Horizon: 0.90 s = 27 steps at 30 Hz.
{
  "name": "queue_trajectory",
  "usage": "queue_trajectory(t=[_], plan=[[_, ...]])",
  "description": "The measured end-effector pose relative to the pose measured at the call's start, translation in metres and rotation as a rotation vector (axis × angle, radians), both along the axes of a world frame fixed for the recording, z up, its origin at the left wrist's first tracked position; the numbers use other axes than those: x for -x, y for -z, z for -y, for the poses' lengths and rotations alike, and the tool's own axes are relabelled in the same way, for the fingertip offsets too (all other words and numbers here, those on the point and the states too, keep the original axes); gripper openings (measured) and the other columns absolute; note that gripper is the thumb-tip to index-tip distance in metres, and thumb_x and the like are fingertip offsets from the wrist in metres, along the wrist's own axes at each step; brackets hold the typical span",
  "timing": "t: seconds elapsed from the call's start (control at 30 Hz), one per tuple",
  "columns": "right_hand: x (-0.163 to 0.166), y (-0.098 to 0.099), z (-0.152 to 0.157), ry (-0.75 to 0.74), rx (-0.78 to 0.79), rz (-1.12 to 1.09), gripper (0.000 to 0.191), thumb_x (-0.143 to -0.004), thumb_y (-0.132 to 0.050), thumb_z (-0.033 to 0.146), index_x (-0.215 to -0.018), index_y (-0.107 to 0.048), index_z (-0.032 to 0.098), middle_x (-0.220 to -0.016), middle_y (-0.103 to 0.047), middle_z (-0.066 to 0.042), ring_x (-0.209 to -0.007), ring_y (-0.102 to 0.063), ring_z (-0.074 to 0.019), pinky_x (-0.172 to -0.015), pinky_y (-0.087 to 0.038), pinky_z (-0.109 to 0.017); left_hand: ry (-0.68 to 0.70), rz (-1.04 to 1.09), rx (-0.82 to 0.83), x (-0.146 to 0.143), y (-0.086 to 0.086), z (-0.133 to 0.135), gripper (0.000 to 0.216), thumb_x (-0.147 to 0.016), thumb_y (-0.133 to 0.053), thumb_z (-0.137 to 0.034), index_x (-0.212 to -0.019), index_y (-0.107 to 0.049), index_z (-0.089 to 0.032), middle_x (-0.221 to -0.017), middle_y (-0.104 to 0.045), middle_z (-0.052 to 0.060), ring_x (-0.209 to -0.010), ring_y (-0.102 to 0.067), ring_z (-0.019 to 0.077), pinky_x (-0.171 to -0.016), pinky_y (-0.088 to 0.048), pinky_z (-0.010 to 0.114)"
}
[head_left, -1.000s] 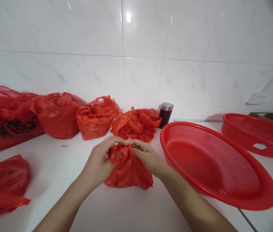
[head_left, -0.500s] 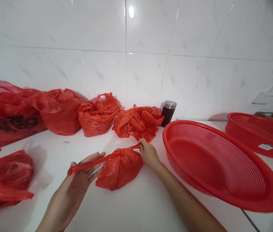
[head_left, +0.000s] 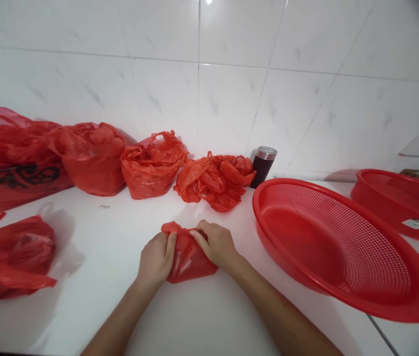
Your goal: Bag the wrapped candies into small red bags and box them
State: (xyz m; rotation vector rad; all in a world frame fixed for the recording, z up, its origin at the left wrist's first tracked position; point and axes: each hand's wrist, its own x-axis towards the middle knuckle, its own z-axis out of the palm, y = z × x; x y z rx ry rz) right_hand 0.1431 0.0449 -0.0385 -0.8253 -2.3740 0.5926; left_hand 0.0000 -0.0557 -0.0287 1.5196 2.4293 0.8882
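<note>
A small red plastic bag (head_left: 187, 254) lies on the white counter (head_left: 113, 232) in front of me. My left hand (head_left: 155, 258) grips its left side with fingers curled into the plastic. My right hand (head_left: 214, 242) is closed on its top right. The two hands press together over the bag's top, hiding its handles. A large red perforated basket (head_left: 337, 247) lies tilted just right of my right hand.
Several red plastic bags line the tiled wall: a big printed one (head_left: 7, 158), one next to it (head_left: 91, 158), another (head_left: 152, 165) and a crumpled pile (head_left: 215, 180). Another bag (head_left: 11, 254) lies at front left. A dark jar (head_left: 263, 165) and second red basin (head_left: 402, 202) stand at right.
Half a second ago my hands were apart, pulling the bag's handles out sideways. Both hands have come back together on top of the bag.
</note>
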Motion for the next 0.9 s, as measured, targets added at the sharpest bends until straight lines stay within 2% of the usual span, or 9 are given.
queue_trajectory(t=[0.1, 0.2, 0.47, 0.67, 0.9], plan=[[-0.005, -0.001, -0.011, 0.089, 0.032, -0.041, 0.027, -0.094, -0.046, 0.047, -0.086, -0.054, 0.022, -0.070, -0.062, 0.002, -0.061, -0.056, -0.0140, -0.060, -0.035, -0.024, -0.082, -0.084, 0.089, 0.013, 0.003, -0.008, 0.049, -0.094, -0.026, -0.044, -0.055, -0.047, -0.023, -0.057, -0.061, 0.009, -0.057, -0.061, 0.0264, -0.055, -0.039, 0.034], [-0.009, 0.000, -0.022, 0.179, 0.057, -0.058, 0.029, -0.093, -0.045, 0.049, -0.084, -0.052, 0.023, -0.066, -0.059, 0.004, -0.058, -0.054, -0.0134, -0.058, -0.033, -0.023, -0.088, -0.133, 0.130, 0.022, 0.002, -0.012, 0.050, -0.094, -0.026, -0.044, -0.052, -0.043, -0.023, -0.055, -0.060, 0.008, -0.057, -0.061, 0.0253, -0.055, -0.037, 0.032], [-0.008, 0.015, -0.039, 0.244, 0.055, 0.057, 0.028, -0.094, -0.043, 0.045, -0.080, -0.054, 0.023, -0.070, -0.062, 0.003, -0.062, -0.054, -0.0129, -0.058, -0.029, -0.023, -0.049, -0.260, 0.264, 0.035, 0.007, -0.033, 0.049, -0.095, -0.025, -0.044, -0.083, -0.065, -0.018, -0.077, -0.071, 0.013, -0.072, -0.068, 0.0287, -0.058, -0.042, 0.031], [-0.001, 0.022, -0.053, 0.304, 0.060, 0.202, 0.024, -0.095, -0.043, 0.039, -0.085, -0.059, 0.024, -0.076, -0.066, 0.001, -0.067, -0.056, -0.0138, -0.058, -0.026, -0.024, -0.026, -0.347, 0.316, 0.041, 0.015, -0.052, 0.052, -0.095, -0.023, -0.045, -0.102, -0.068, -0.018, -0.088, -0.073, 0.015, -0.083, -0.070, 0.0325, -0.068, -0.048, 0.037], [0.011, 0.020, -0.075, 0.308, 0.028, 0.323, 0.024, -0.094, -0.044, 0.038, -0.088, -0.063, 0.024, -0.083, -0.070, -0.001, -0.073, -0.062, -0.0160, -0.058, -0.029, -0.025, 0.000, -0.440, 0.329, 0.047, 0.018, -0.071, 0.045, -0.096, -0.029, -0.038, -0.106, -0.067, -0.016, -0.091, -0.074, 0.016, -0.086, -0.070, 0.0314, -0.072, -0.049, 0.039]])
